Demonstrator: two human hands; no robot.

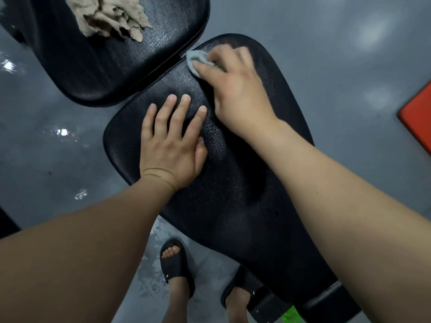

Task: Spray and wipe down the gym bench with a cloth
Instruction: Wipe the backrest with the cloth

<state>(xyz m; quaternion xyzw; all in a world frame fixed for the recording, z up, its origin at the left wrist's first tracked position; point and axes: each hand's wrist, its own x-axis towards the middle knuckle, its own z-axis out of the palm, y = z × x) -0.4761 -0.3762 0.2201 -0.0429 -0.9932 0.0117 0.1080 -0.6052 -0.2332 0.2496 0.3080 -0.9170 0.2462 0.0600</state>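
The black padded bench seat (233, 194) runs from the centre to the lower right, its surface speckled with small droplets. My right hand (238, 89) presses a small pale grey-blue cloth (197, 58) against the seat's far end, by the gap to the back pad; most of the cloth is hidden under my fingers. My left hand (172, 141) lies flat on the seat's left half, fingers straight and spread. The black back pad (121, 66) lies beyond, at the upper left.
A crumpled beige towel (109, 15) lies on the back pad. Grey glossy floor surrounds the bench. A red mat edge (417, 117) shows at the right. My feet in black slides (176, 264) stand below the seat, and something bright green (290, 315) sits by the bench frame.
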